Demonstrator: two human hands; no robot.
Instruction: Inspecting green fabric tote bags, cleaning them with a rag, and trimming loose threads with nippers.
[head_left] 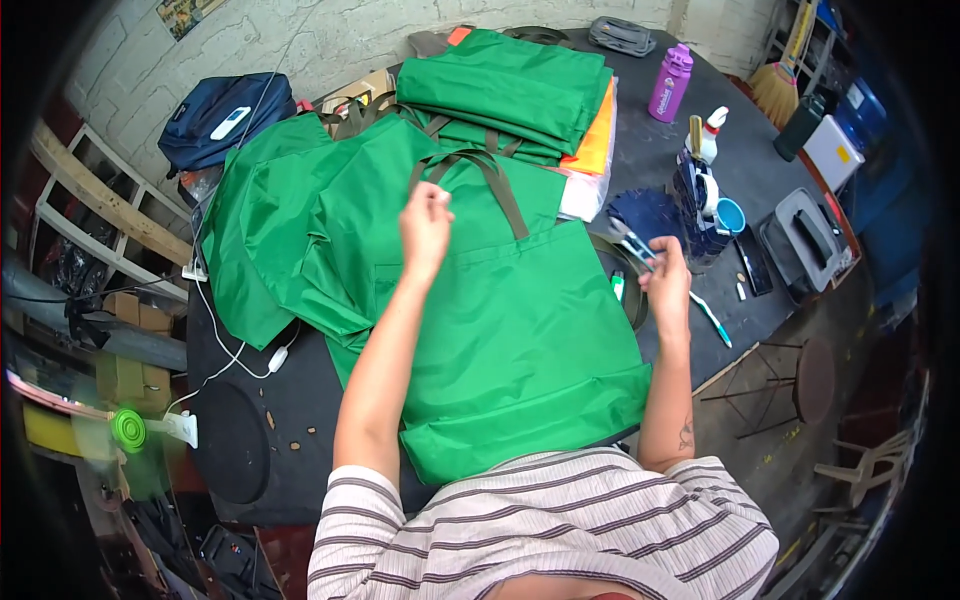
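Observation:
A green fabric bag (520, 330) with dark olive strap handles (497, 190) lies spread in front of me, its lower end against my striped shirt. Over the upper part of the bag, beside a handle loop, my left hand (428, 225) is closed with its fingertips pinched together. What sits in that pinch, if anything, is too small to make out. Off the bag's right edge, my right hand (668, 272) grips a pair of thread snips (632, 243), slightly blurred, their blades pointing up and left.
More green bags (270, 220) lie left, with a folded stack (505, 90) behind. To the right are a purple bottle (671, 84), a spray bottle (711, 135), an organizer with tape (697, 200), a toothbrush (712, 320), a green-and-white cutter (618, 287) and a phone (752, 265).

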